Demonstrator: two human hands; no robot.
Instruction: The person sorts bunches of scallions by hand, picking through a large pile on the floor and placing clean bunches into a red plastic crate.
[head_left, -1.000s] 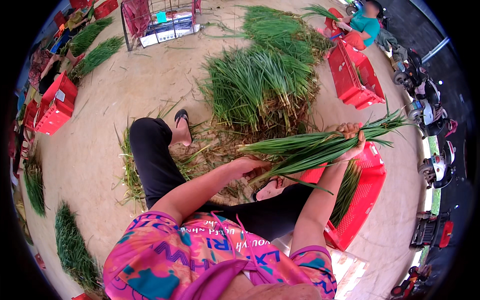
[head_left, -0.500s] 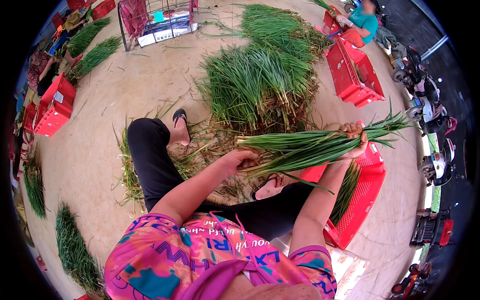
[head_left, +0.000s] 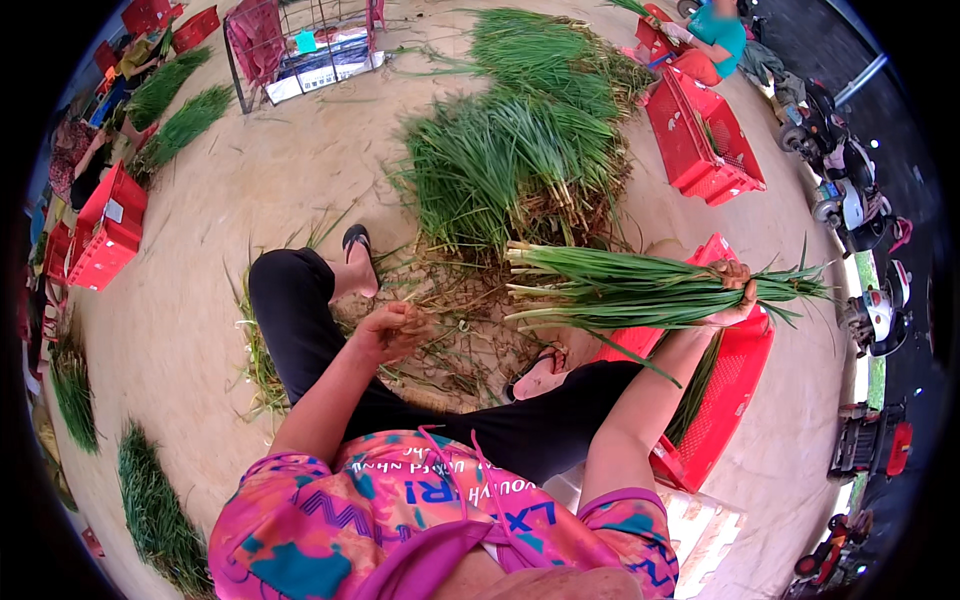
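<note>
My right hand (head_left: 732,286) grips a bundle of long green leafy stalks (head_left: 620,285), held sideways with pale cut stem ends toward the left. My left hand (head_left: 393,330) is closed a short way left of those stem ends, above scattered dry leaves and trimmings (head_left: 460,330); what is in its fingers is too small to make out. A red plastic crate (head_left: 725,400) with more green stalks in it stands by my right leg, partly behind my forearm. In front of me lies a big heap of green stalks with rooty ends (head_left: 500,165).
A co-worker (head_left: 710,40) sits at the upper right beside another red crate (head_left: 700,140). Other workers (head_left: 80,150), red crates (head_left: 105,225) and stalk piles (head_left: 165,500) line the left. A wire cart (head_left: 300,45) stands at the top, scooters (head_left: 870,310) along the right.
My left hand has drawn back leftward from the bundle's stem ends, fingers closed. The bundle in my right hand has swung up slightly, so its stem ends show more clearly.
</note>
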